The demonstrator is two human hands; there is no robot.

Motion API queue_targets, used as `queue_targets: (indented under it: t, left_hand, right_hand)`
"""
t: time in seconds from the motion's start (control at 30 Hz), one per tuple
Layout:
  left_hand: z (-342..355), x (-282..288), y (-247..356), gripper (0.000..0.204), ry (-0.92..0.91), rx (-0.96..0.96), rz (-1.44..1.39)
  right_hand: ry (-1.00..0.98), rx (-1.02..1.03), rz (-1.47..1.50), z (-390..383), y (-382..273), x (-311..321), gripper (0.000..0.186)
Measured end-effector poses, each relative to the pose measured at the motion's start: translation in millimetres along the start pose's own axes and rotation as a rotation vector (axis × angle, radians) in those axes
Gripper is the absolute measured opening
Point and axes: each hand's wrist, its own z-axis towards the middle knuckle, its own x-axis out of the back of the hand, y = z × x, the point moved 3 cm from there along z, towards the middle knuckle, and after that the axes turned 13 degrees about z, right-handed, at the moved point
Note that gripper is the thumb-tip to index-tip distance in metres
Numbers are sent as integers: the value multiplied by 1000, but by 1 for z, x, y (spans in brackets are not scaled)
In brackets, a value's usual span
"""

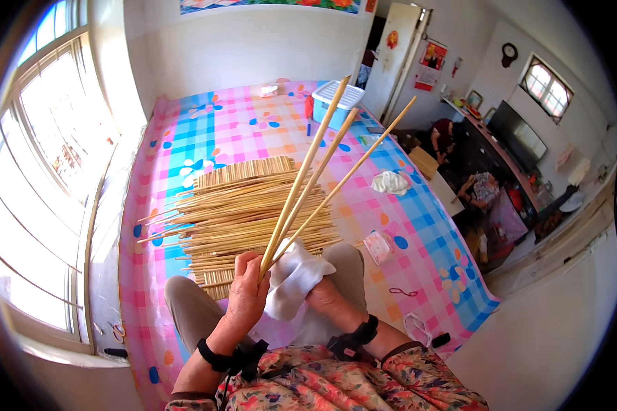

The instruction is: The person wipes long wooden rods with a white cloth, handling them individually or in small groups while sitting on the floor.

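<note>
The left hand [247, 294] curls its fingers round three stalks [304, 175], tilted far right over the pile [219, 212], apparently for clearance; the right hand [324, 299]'s fingers hide behind cloth [291, 284], grip unclear.

No legible text, red wall calendar [431, 65], print seemingly too small

Stalks [253, 209] on mat [243, 171], box [340, 116] behind, window [48, 164] left, television [517, 137] right

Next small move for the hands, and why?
Probably have the right hand wrap the white cloth around the stalks: the left hand grips three, their upper lengths free, and the cloth is bunched close beside them.
</note>
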Motion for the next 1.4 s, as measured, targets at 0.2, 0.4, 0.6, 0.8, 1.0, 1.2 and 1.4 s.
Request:
queue_targets:
  t: [0.2, 0.4, 0.6, 0.8, 1.0, 1.2, 1.4]
  left_hand:
    - [-36, -31, -28, 11, -371, 60, -85]
    - [-50, -44, -17, 21, -675, 312, -362]
    - [-76, -53, -52, 20, -804, 427, -471]
    - [-74, -58, -54, 24, -744, 458, -590]
    - [-69, -61, -51, 26, -792, 526, -560]
    - [-76, -56, -63, 23, -802, 586, -517]
    - [-105, -9, -75, 21, -690, 457, -440]
  right_hand:
    - [136, -64, 128, -5, 39, -1, 31]
    - [334, -25, 199, -11, 40, 17, 35]
    - [361, 85, 254, 19, 8, 56, 28]
    - [405, 54, 274, 39, 19, 77, 29]
    - [428, 47, 371, 35, 31, 78, 23]
    - [443, 135, 371, 38, 25, 85, 25]
    - [480, 169, 444, 43, 19, 89, 25]
